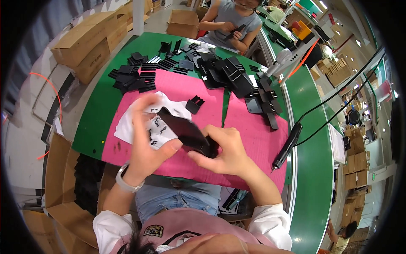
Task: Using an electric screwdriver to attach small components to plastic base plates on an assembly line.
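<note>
My right hand (228, 150) grips one end of a flat black plastic part (186, 132), thumb on the near side and fingers behind it. The part is tilted above the pink mat (253, 156). Beside its left side is my left hand (146, 139), with the thumb apart from the raised fingers and nothing held; the fingers are blurred. Under and behind that hand lies a white cloth or sheet (125, 122) with several tiny black pieces (157, 123) on it. A small black bracket-like piece (194, 104) rests on the mat just beyond the held part.
Piles of black plastic parts (230, 76) spread across the far side of the green table (91, 127), with more at the far left (129, 78). A corded electric screwdriver (287, 146) lies at the right. Cardboard boxes (59, 169) stand left. Across the table a person (237, 21) handles a black part.
</note>
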A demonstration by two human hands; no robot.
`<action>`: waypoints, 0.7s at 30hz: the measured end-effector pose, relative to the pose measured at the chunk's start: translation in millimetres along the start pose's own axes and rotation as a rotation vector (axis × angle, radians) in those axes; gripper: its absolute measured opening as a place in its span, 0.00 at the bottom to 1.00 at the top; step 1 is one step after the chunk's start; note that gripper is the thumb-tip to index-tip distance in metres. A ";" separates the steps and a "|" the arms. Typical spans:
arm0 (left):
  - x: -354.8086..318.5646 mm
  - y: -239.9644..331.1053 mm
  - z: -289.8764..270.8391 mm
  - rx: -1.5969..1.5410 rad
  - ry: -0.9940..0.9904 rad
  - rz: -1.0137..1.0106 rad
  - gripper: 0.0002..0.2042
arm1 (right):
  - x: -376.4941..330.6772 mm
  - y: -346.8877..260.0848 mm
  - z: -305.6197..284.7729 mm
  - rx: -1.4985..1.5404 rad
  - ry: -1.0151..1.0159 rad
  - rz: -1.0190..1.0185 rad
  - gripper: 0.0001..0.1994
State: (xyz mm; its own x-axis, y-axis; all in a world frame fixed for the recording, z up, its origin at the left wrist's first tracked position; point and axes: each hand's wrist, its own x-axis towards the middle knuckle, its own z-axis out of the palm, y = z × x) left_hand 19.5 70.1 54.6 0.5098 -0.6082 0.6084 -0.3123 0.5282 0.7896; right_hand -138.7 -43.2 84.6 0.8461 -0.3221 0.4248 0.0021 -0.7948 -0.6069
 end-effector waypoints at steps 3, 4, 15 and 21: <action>-28.7 -6.1 -4.5 -0.280 -0.215 -0.392 0.13 | 8.9 -15.0 11.0 0.217 -0.046 0.059 0.13; -29.7 2.1 -9.3 -0.284 -0.211 -0.389 0.13 | 8.1 -15.9 9.0 0.332 -0.137 0.149 0.13; -56.2 9.7 -235.1 0.001 0.807 -0.283 0.16 | 55.3 29.6 12.1 -0.260 0.131 0.042 0.19; -253.5 -51.6 -573.1 -0.218 0.993 -0.726 0.21 | 99.2 152.9 -4.0 -0.842 0.342 0.205 0.23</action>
State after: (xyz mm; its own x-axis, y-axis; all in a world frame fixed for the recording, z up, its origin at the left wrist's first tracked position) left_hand 365.8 536.6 -185.9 0.9224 -0.1408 -0.3596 0.3852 0.4027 0.8303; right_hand -56.6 -198.7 36.7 0.5834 -0.5253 0.6194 -0.6310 -0.7733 -0.0615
